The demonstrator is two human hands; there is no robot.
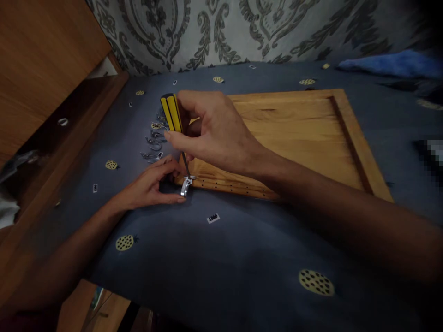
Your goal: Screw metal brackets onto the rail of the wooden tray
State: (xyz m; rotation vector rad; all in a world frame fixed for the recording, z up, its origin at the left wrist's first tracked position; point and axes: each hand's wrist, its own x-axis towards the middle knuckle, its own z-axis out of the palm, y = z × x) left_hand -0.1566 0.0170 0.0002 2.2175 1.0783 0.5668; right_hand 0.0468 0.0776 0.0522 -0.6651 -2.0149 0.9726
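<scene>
My right hand [211,131] is closed around a yellow-and-black screwdriver [172,113], held upright with its shaft pointing down. Its tip meets a small silver metal bracket [186,184] at the near-left corner of a wooden panel [297,138]. My left hand [152,184] lies on the blue sheet beside that corner, with thumb and fingers pinched at the bracket. A row of small holes runs along the panel's near edge.
Several more silver metal hooks or brackets [154,143] lie on the dark blue patterned sheet [221,258] behind my hands. A wooden cabinet side [41,69] stands at the left. A blue cloth [391,62] lies at the far right by the patterned wall.
</scene>
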